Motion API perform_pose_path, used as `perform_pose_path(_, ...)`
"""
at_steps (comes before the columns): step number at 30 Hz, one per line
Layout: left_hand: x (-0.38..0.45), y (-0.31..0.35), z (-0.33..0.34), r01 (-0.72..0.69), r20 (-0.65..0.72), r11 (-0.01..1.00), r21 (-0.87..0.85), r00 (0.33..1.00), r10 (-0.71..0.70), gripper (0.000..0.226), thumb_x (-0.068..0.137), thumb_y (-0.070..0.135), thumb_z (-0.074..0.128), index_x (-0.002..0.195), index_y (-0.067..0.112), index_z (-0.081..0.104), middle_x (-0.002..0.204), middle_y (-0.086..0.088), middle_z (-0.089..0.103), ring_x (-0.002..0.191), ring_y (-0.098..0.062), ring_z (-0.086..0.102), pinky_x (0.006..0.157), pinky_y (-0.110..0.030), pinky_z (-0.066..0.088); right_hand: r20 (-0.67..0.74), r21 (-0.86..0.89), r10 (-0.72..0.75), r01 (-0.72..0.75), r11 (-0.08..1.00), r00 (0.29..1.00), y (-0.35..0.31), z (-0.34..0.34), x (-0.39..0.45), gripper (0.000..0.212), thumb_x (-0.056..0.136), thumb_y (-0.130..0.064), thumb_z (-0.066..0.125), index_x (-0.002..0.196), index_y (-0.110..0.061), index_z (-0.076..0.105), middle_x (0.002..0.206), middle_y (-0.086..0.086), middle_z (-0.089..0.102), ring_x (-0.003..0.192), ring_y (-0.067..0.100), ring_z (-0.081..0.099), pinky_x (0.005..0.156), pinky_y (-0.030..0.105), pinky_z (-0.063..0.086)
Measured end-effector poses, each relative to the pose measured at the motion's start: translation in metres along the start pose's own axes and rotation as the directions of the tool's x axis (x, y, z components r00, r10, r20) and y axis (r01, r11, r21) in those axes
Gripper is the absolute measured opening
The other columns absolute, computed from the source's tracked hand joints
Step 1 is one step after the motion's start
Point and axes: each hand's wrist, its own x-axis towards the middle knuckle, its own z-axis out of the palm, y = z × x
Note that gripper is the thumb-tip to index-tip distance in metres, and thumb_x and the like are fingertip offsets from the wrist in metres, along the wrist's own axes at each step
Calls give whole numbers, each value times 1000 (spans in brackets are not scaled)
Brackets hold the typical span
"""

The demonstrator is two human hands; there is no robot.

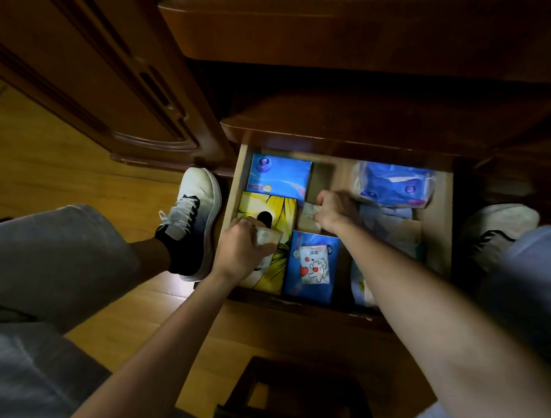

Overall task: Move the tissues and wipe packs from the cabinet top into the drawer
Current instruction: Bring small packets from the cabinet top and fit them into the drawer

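The open wooden drawer [237, 180] holds a blue tissue box [279, 175] at the back left, a yellow tissue box [277, 209] in front of it, and another blue box [295, 282] with a small cat-print tissue pack [315, 264] lying on it. A blue-and-clear bag of packs [395, 184] lies at the back right. My left hand [242, 250] is over the yellow box, closed on a small pale pack [267, 237]. In the drawer's middle, my right hand [337, 210] grips another small pale pack [310, 211]. The cabinet top [345, 34] above looks dark.
A carved wooden door or panel [98, 66] stands at the left. My shoes [195, 216] rest on the wooden floor on either side of the drawer, with my knees in grey trousers spread wide. A dark wooden stool [297, 396] sits below me.
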Motion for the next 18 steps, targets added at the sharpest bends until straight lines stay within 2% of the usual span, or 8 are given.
perform_pose_path(4,5,0,1,-23,-1,1000,-9,1000,23,37,72,32,87,101,19,69,100,-2,68,89,-17,65,72,-31,56,17,16,-89,89,996,996,4,-9,3,21,96,-10,59,114,-16,68,115,8,66,104,26,62,84,34,50)
perform_pose_path(7,7,2,-1,-18,-15,999,-47,1000,17,38,72,30,88,102,16,69,95,1,69,81,-11,65,61,-12,47,80,69,-96,90,994,992,7,-7,1,21,91,-17,69,111,-18,68,114,6,67,99,22,61,81,34,50)
perform_pose_path(10,8,6,-4,43,-47,985,-168,998,-52,41,71,27,90,104,16,68,84,9,65,65,9,56,49,-2,42,40,143,-36,30,989,999,8,-8,-7,39,91,-27,69,129,-20,59,131,7,56,114,27,56,87,37,49)
perform_pose_path(11,9,8,-4,59,-51,978,-202,996,-70,40,70,27,90,102,18,68,83,11,65,65,11,56,49,-1,42,-19,148,-32,35,988,999,8,-11,-11,41,92,-31,68,130,-20,57,132,6,54,115,26,56,85,35,48)
perform_pose_path(13,12,10,-6,79,-47,956,-282,994,-95,37,70,26,90,97,23,65,80,16,66,62,10,61,49,-3,44,-88,189,-78,93,978,993,10,-23,-20,36,91,-49,63,119,-26,57,117,-2,59,98,16,58,68,27,41)
perform_pose_path(15,15,12,-7,100,-42,921,-375,991,-125,34,71,24,90,94,21,65,78,16,68,64,11,65,49,-6,47,86,328,-168,131,936,982,15,-40,-31,46,83,-70,59,109,-33,56,105,-11,60,91,7,56,68,26,42)
perform_pose_path(16,17,13,-7,120,-34,901,-417,988,-147,35,71,24,89,97,19,66,80,13,70,67,8,68,50,-9,49,226,373,-224,129,919,948,18,-50,-38,52,76,-76,62,107,-35,56,105,-12,59,93,6,56,70,27,43)
perform_pose_path(18,19,15,-6,168,-13,856,-489,980,-200,38,72,23,89,101,17,66,86,6,73,72,-2,72,53,-18,55,440,330,-302,160,930,846,26,-61,-52,56,66,-76,72,105,-39,56,108,-12,58,98,8,56,75,29,45)
